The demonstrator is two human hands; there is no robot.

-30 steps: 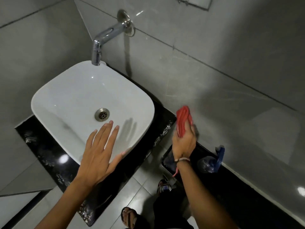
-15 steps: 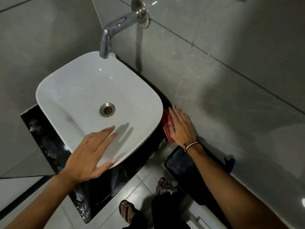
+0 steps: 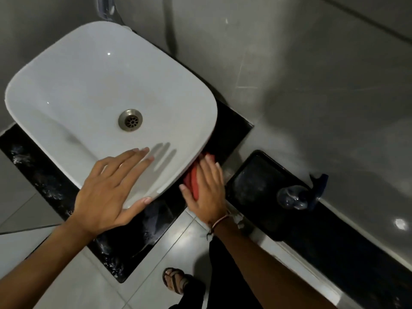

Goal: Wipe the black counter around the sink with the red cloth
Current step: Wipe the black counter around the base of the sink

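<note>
At sink [image 3: 66, 70] right rim: red cloth [image 3: 193, 179] on black counter [image 3: 231, 128].
Grip wide on both: right hand [image 3: 207, 188] presses cloth, fingers straight; left hand [image 3: 109, 188] rests on sink's near rim.

We see a white sink [image 3: 89, 85] on a black table [image 3: 44, 179] flecked with pale speckles. The cloth [image 3: 192, 181] is red, the wall tiles [image 3: 312, 85] grey, the drain [image 3: 130, 120] dull silver.

Black counter [image 3: 231, 130] bearing sink [image 3: 66, 85], red cloth [image 3: 193, 177]
</note>
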